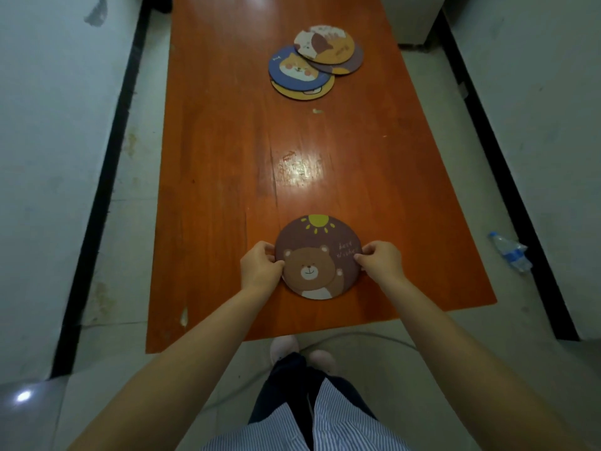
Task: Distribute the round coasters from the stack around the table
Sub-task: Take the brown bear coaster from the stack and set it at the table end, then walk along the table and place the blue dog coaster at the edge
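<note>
A round brown coaster with a bear and a yellow sun lies near the front edge of the orange table. My left hand pinches its left rim and my right hand pinches its right rim. At the far end of the table, a loose pile of several round coasters is spread out, overlapping. A blue one with a dog face lies at the front left of the pile and a cat one sits on top at the back.
The table is narrow, with pale floor on both sides and black-edged white walls left and right. A plastic water bottle lies on the floor to the right. My legs and slippers stand just before the table's near edge.
</note>
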The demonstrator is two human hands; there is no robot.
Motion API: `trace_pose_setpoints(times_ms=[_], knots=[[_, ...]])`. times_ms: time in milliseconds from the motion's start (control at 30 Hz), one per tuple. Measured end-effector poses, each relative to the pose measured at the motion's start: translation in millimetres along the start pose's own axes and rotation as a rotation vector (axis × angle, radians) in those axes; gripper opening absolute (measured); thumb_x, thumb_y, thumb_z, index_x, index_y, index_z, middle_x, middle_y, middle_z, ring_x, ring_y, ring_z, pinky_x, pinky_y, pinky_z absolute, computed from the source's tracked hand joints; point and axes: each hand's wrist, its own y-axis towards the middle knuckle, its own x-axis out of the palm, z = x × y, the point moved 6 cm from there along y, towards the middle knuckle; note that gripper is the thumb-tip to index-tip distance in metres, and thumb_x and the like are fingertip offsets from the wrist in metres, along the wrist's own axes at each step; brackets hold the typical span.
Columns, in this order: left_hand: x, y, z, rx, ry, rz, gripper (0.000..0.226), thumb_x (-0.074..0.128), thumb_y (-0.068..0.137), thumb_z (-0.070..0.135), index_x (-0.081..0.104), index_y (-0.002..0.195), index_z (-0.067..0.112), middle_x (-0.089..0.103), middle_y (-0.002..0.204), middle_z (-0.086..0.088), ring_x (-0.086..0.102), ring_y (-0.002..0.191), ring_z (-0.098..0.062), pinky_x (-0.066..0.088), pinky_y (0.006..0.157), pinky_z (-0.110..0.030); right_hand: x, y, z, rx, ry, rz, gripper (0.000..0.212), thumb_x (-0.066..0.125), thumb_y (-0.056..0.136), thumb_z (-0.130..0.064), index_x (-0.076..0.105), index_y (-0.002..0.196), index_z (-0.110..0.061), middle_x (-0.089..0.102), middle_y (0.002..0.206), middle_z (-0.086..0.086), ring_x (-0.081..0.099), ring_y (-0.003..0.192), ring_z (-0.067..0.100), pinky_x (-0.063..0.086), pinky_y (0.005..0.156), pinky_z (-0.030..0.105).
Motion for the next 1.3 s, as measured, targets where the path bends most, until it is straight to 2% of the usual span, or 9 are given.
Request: trace_pose_setpoints(times_ms=[167, 267, 433, 533, 733, 867, 967, 1067, 1300], knots=[[-1, -7, -3, 0.020, 0.044, 0.078, 0.018, 0.067, 0.079, 0.011, 0.060, 0.093, 0.004, 0.066, 0.094, -0.015, 0.051, 0.077, -0.016, 0.039, 0.064, -0.028, 1, 0, 2, -0.028, -0.041, 0.006, 0.021, 0.065, 0.086, -0.011, 0.066, 0.101, 0.004, 0.068, 0.106, 0.022, 0.063, 0.098, 0.036, 0.053, 0.087, 0.043], [0, -8, -2, 0.021, 0.103, 0.092, 0.015, 0.066, 0.080, 0.013, 0.060, 0.090, 0.004, 0.065, 0.093, -0.016, 0.052, 0.077, -0.020, 0.040, 0.063, -0.029, 3, 1, 2, -0.060, -0.130, 0.010, 0.028, 0.065, 0.085, -0.012, 0.059, 0.110, 0.000, 0.067, 0.108, 0.020, 0.062, 0.100, 0.033, 0.047, 0.074, 0.033], [-3, -11, -1, 0.057, 0.335, 0.079, 0.019, 0.059, 0.085, 0.026, 0.059, 0.091, 0.007, 0.063, 0.096, -0.012, 0.055, 0.080, -0.023, 0.040, 0.059, -0.031, 1, -3, -12, -0.175, -0.431, 0.053, 0.029, 0.064, 0.084, -0.016, 0.051, 0.107, -0.004, 0.058, 0.112, 0.017, 0.056, 0.103, 0.035, 0.048, 0.073, 0.039], [-14, -16, 1, 0.132, 0.446, 0.098, 0.018, 0.054, 0.087, 0.024, 0.058, 0.092, 0.007, 0.061, 0.099, -0.013, 0.058, 0.088, -0.029, 0.047, 0.067, -0.036, 9, -11, -41, -0.362, -0.573, 0.101, 0.028, 0.058, 0.084, -0.016, 0.054, 0.109, -0.003, 0.054, 0.115, 0.018, 0.050, 0.107, 0.035, 0.047, 0.082, 0.041], [-87, -4, -18, 0.225, 0.589, 0.204, 0.018, 0.048, 0.089, 0.021, 0.059, 0.096, 0.008, 0.061, 0.096, -0.010, 0.056, 0.087, -0.022, 0.051, 0.072, -0.031, 67, -30, -127, -0.644, -0.586, 0.046, 0.026, 0.053, 0.088, -0.021, 0.058, 0.107, -0.003, 0.058, 0.112, 0.016, 0.049, 0.109, 0.033, 0.046, 0.086, 0.042], [-155, 32, -39, 0.239, 0.680, 0.194, 0.020, 0.045, 0.089, 0.016, 0.058, 0.094, 0.003, 0.060, 0.100, -0.017, 0.056, 0.091, -0.032, 0.053, 0.078, -0.040, 116, -36, -194, -0.719, -0.544, 0.036, 0.027, 0.051, 0.088, -0.020, 0.060, 0.108, -0.005, 0.058, 0.117, 0.015, 0.050, 0.111, 0.032, 0.045, 0.090, 0.041], [-209, 75, -45, 0.300, 0.739, 0.182, 0.021, 0.045, 0.087, 0.014, 0.058, 0.097, 0.001, 0.059, 0.105, -0.020, 0.054, 0.097, -0.036, 0.051, 0.080, -0.041, 150, -27, -245, -0.717, -0.500, 0.045, 0.029, 0.051, 0.086, -0.015, 0.059, 0.111, -0.004, 0.059, 0.120, 0.016, 0.050, 0.113, 0.033, 0.044, 0.095, 0.043], [-249, 117, -45, 0.408, 0.784, 0.138, 0.021, 0.045, 0.087, 0.014, 0.058, 0.099, 0.002, 0.058, 0.105, -0.020, 0.052, 0.100, -0.036, 0.049, 0.078, -0.041, 174, -10, -283, -0.587, -0.466, 0.086, 0.037, 0.050, 0.088, -0.018, 0.053, 0.123, -0.007, 0.051, 0.134, 0.014, 0.044, 0.125, 0.030, 0.039, 0.105, 0.045], [-282, 177, -65, 0.578, 0.862, 0.002, 0.021, 0.043, 0.086, 0.014, 0.058, 0.097, 0.004, 0.060, 0.103, -0.017, 0.052, 0.099, -0.035, 0.048, 0.077, -0.040, 207, 14, -288, -0.250, -0.510, 0.074, 0.055, 0.044, 0.094, -0.036, 0.028, 0.143, -0.017, 0.021, 0.156, 0.010, 0.016, 0.144, 0.029, 0.024, 0.116, 0.050]])
